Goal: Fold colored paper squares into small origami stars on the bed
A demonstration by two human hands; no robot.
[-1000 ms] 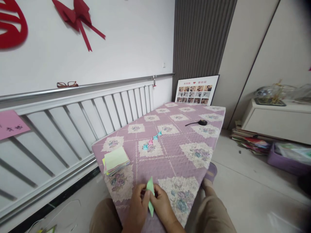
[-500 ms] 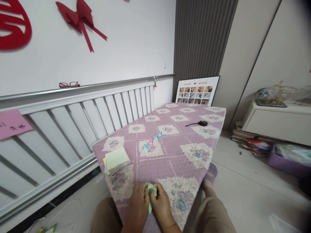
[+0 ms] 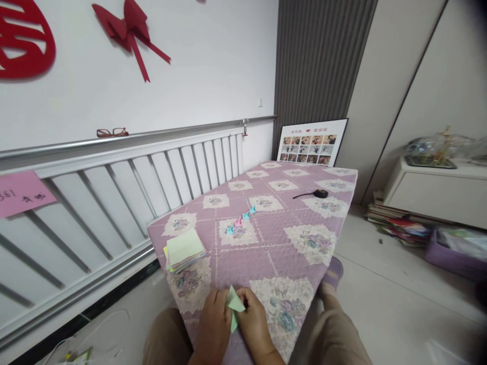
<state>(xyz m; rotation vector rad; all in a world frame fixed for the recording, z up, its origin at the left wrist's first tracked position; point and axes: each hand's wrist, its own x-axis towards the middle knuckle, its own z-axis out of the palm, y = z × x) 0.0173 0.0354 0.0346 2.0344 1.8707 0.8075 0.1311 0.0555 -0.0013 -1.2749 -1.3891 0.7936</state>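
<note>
A folded piece of light green paper [image 3: 235, 301] is pinched between my two hands at the near end of the table. My left hand [image 3: 215, 317] grips its left side, and my right hand [image 3: 254, 315] has fingers closed on its right side. One pointed flap sticks up above the fingers; another point hangs down between the hands. Parts of the paper are covered by my fingers. Ahead to the left lies a stack of coloured paper squares [image 3: 185, 248], pale green on top. Several small folded paper pieces [image 3: 238, 222], blue and pink, sit in a slanting row further up.
A purple flowered cloth [image 3: 266, 258] covers the table. Towards the far right lies a black tape-measure-like object [image 3: 320, 193] with a strap. A white radiator [image 3: 190, 167] runs along the left edge, with glasses [image 3: 112, 132] on the pipe above. A photo board [image 3: 312, 143] stands behind.
The green paper has shifted in my hands: its upper flap now stands up in a clearer point and spreads toward the right hand. The view has moved slightly.
</note>
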